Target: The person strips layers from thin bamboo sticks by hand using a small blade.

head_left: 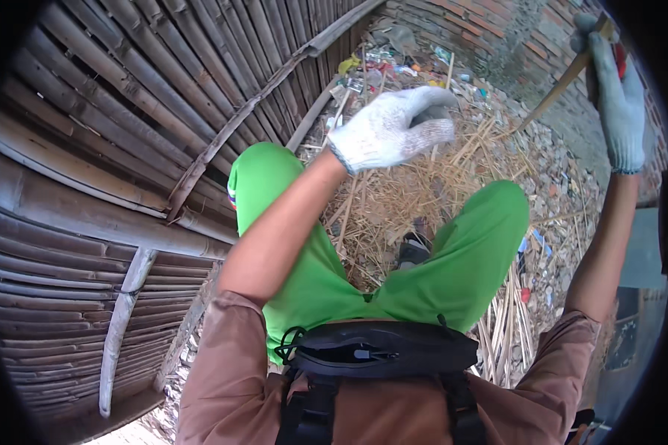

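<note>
Gloved in white, the right hand point(617, 111) is raised at the far right, its fingers closed around the upper part of a wooden stick point(562, 84); something red point(620, 61) shows beside them, too hidden to identify. Also gloved, the left hand point(395, 127) hovers over the ground ahead of the knees, its fingers bent and parted from the thumb, with nothing visible between them.

Dry straw point(397, 194) covers the ground between the legs in green trousers point(467, 259), giving way to broken rubble and, farther ahead, scattered colourful litter point(378, 68). A slatted bamboo wall point(148, 81) fills the left side, and a worn brick wall point(490, 33) stands ahead and to the right.

Long and narrow, the stick stands tilted between the right hand and the ground: its long axis slants from upper right to lower left, the lower end pointing toward the straw's far right edge.
</note>
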A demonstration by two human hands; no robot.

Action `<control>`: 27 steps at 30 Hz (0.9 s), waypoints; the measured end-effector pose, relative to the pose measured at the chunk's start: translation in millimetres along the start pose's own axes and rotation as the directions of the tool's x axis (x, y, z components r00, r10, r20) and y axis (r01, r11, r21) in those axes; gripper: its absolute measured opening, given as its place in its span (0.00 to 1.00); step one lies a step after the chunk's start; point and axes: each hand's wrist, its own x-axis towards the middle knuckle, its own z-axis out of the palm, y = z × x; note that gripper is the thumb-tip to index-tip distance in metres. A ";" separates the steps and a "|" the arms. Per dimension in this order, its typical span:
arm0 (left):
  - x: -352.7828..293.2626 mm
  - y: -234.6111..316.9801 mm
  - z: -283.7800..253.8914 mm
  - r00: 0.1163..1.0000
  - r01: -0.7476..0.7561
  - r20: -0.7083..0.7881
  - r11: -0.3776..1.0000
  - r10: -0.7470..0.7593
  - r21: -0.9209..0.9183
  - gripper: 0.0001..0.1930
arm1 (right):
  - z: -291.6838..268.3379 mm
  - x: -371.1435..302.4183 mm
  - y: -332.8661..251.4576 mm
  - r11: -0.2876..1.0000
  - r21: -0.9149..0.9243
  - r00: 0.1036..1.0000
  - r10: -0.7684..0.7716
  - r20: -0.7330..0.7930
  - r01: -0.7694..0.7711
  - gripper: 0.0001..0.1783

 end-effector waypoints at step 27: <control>-47.6 -2.3 5.2 0.697 0.508 0.157 0.327 -0.700 -0.797 0.06 | 103.7 -230.5 -80.5 0.939 0.335 0.857 -0.239 0.457 0.083 0.30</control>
